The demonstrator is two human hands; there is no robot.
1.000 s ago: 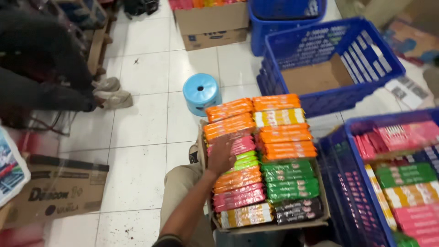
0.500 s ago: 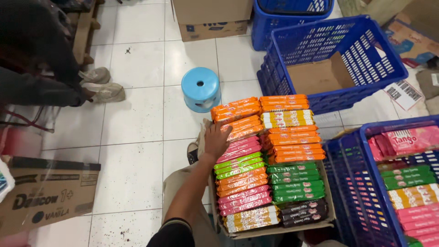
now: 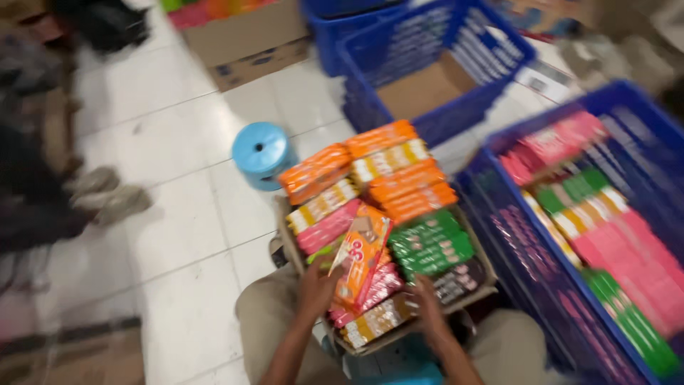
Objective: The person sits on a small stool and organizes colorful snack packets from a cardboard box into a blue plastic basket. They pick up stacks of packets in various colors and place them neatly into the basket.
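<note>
Item one: my left hand, near centre, gripping an orange packet by its lower left edge and holding it tilted up above the stacked rows. Item two: my right hand, just right of it, fingers spread open and resting on the near packets; it grips nothing that I can see. Item three: a cardboard box on my lap, filled with flat packets in rows, orange at the far end, then yellow and pink, green on the right, dark ones at the near right corner. Item four: a blue crate just right of the box, holding pink, green and yellow packets laid on edge. Item five: a second blue crate farther off, with a sheet of brown cardboard in its bottom. Item six: a small round blue stool on the white tiled floor, just beyond the far left corner of the box. Item seven: a brown carton at the far edge, bright packets showing at its top. Item eight: another person's shoes at the left, on the floor, well apart from my hands. The view is blurred, so finer detail on the packets cannot be read.
</note>
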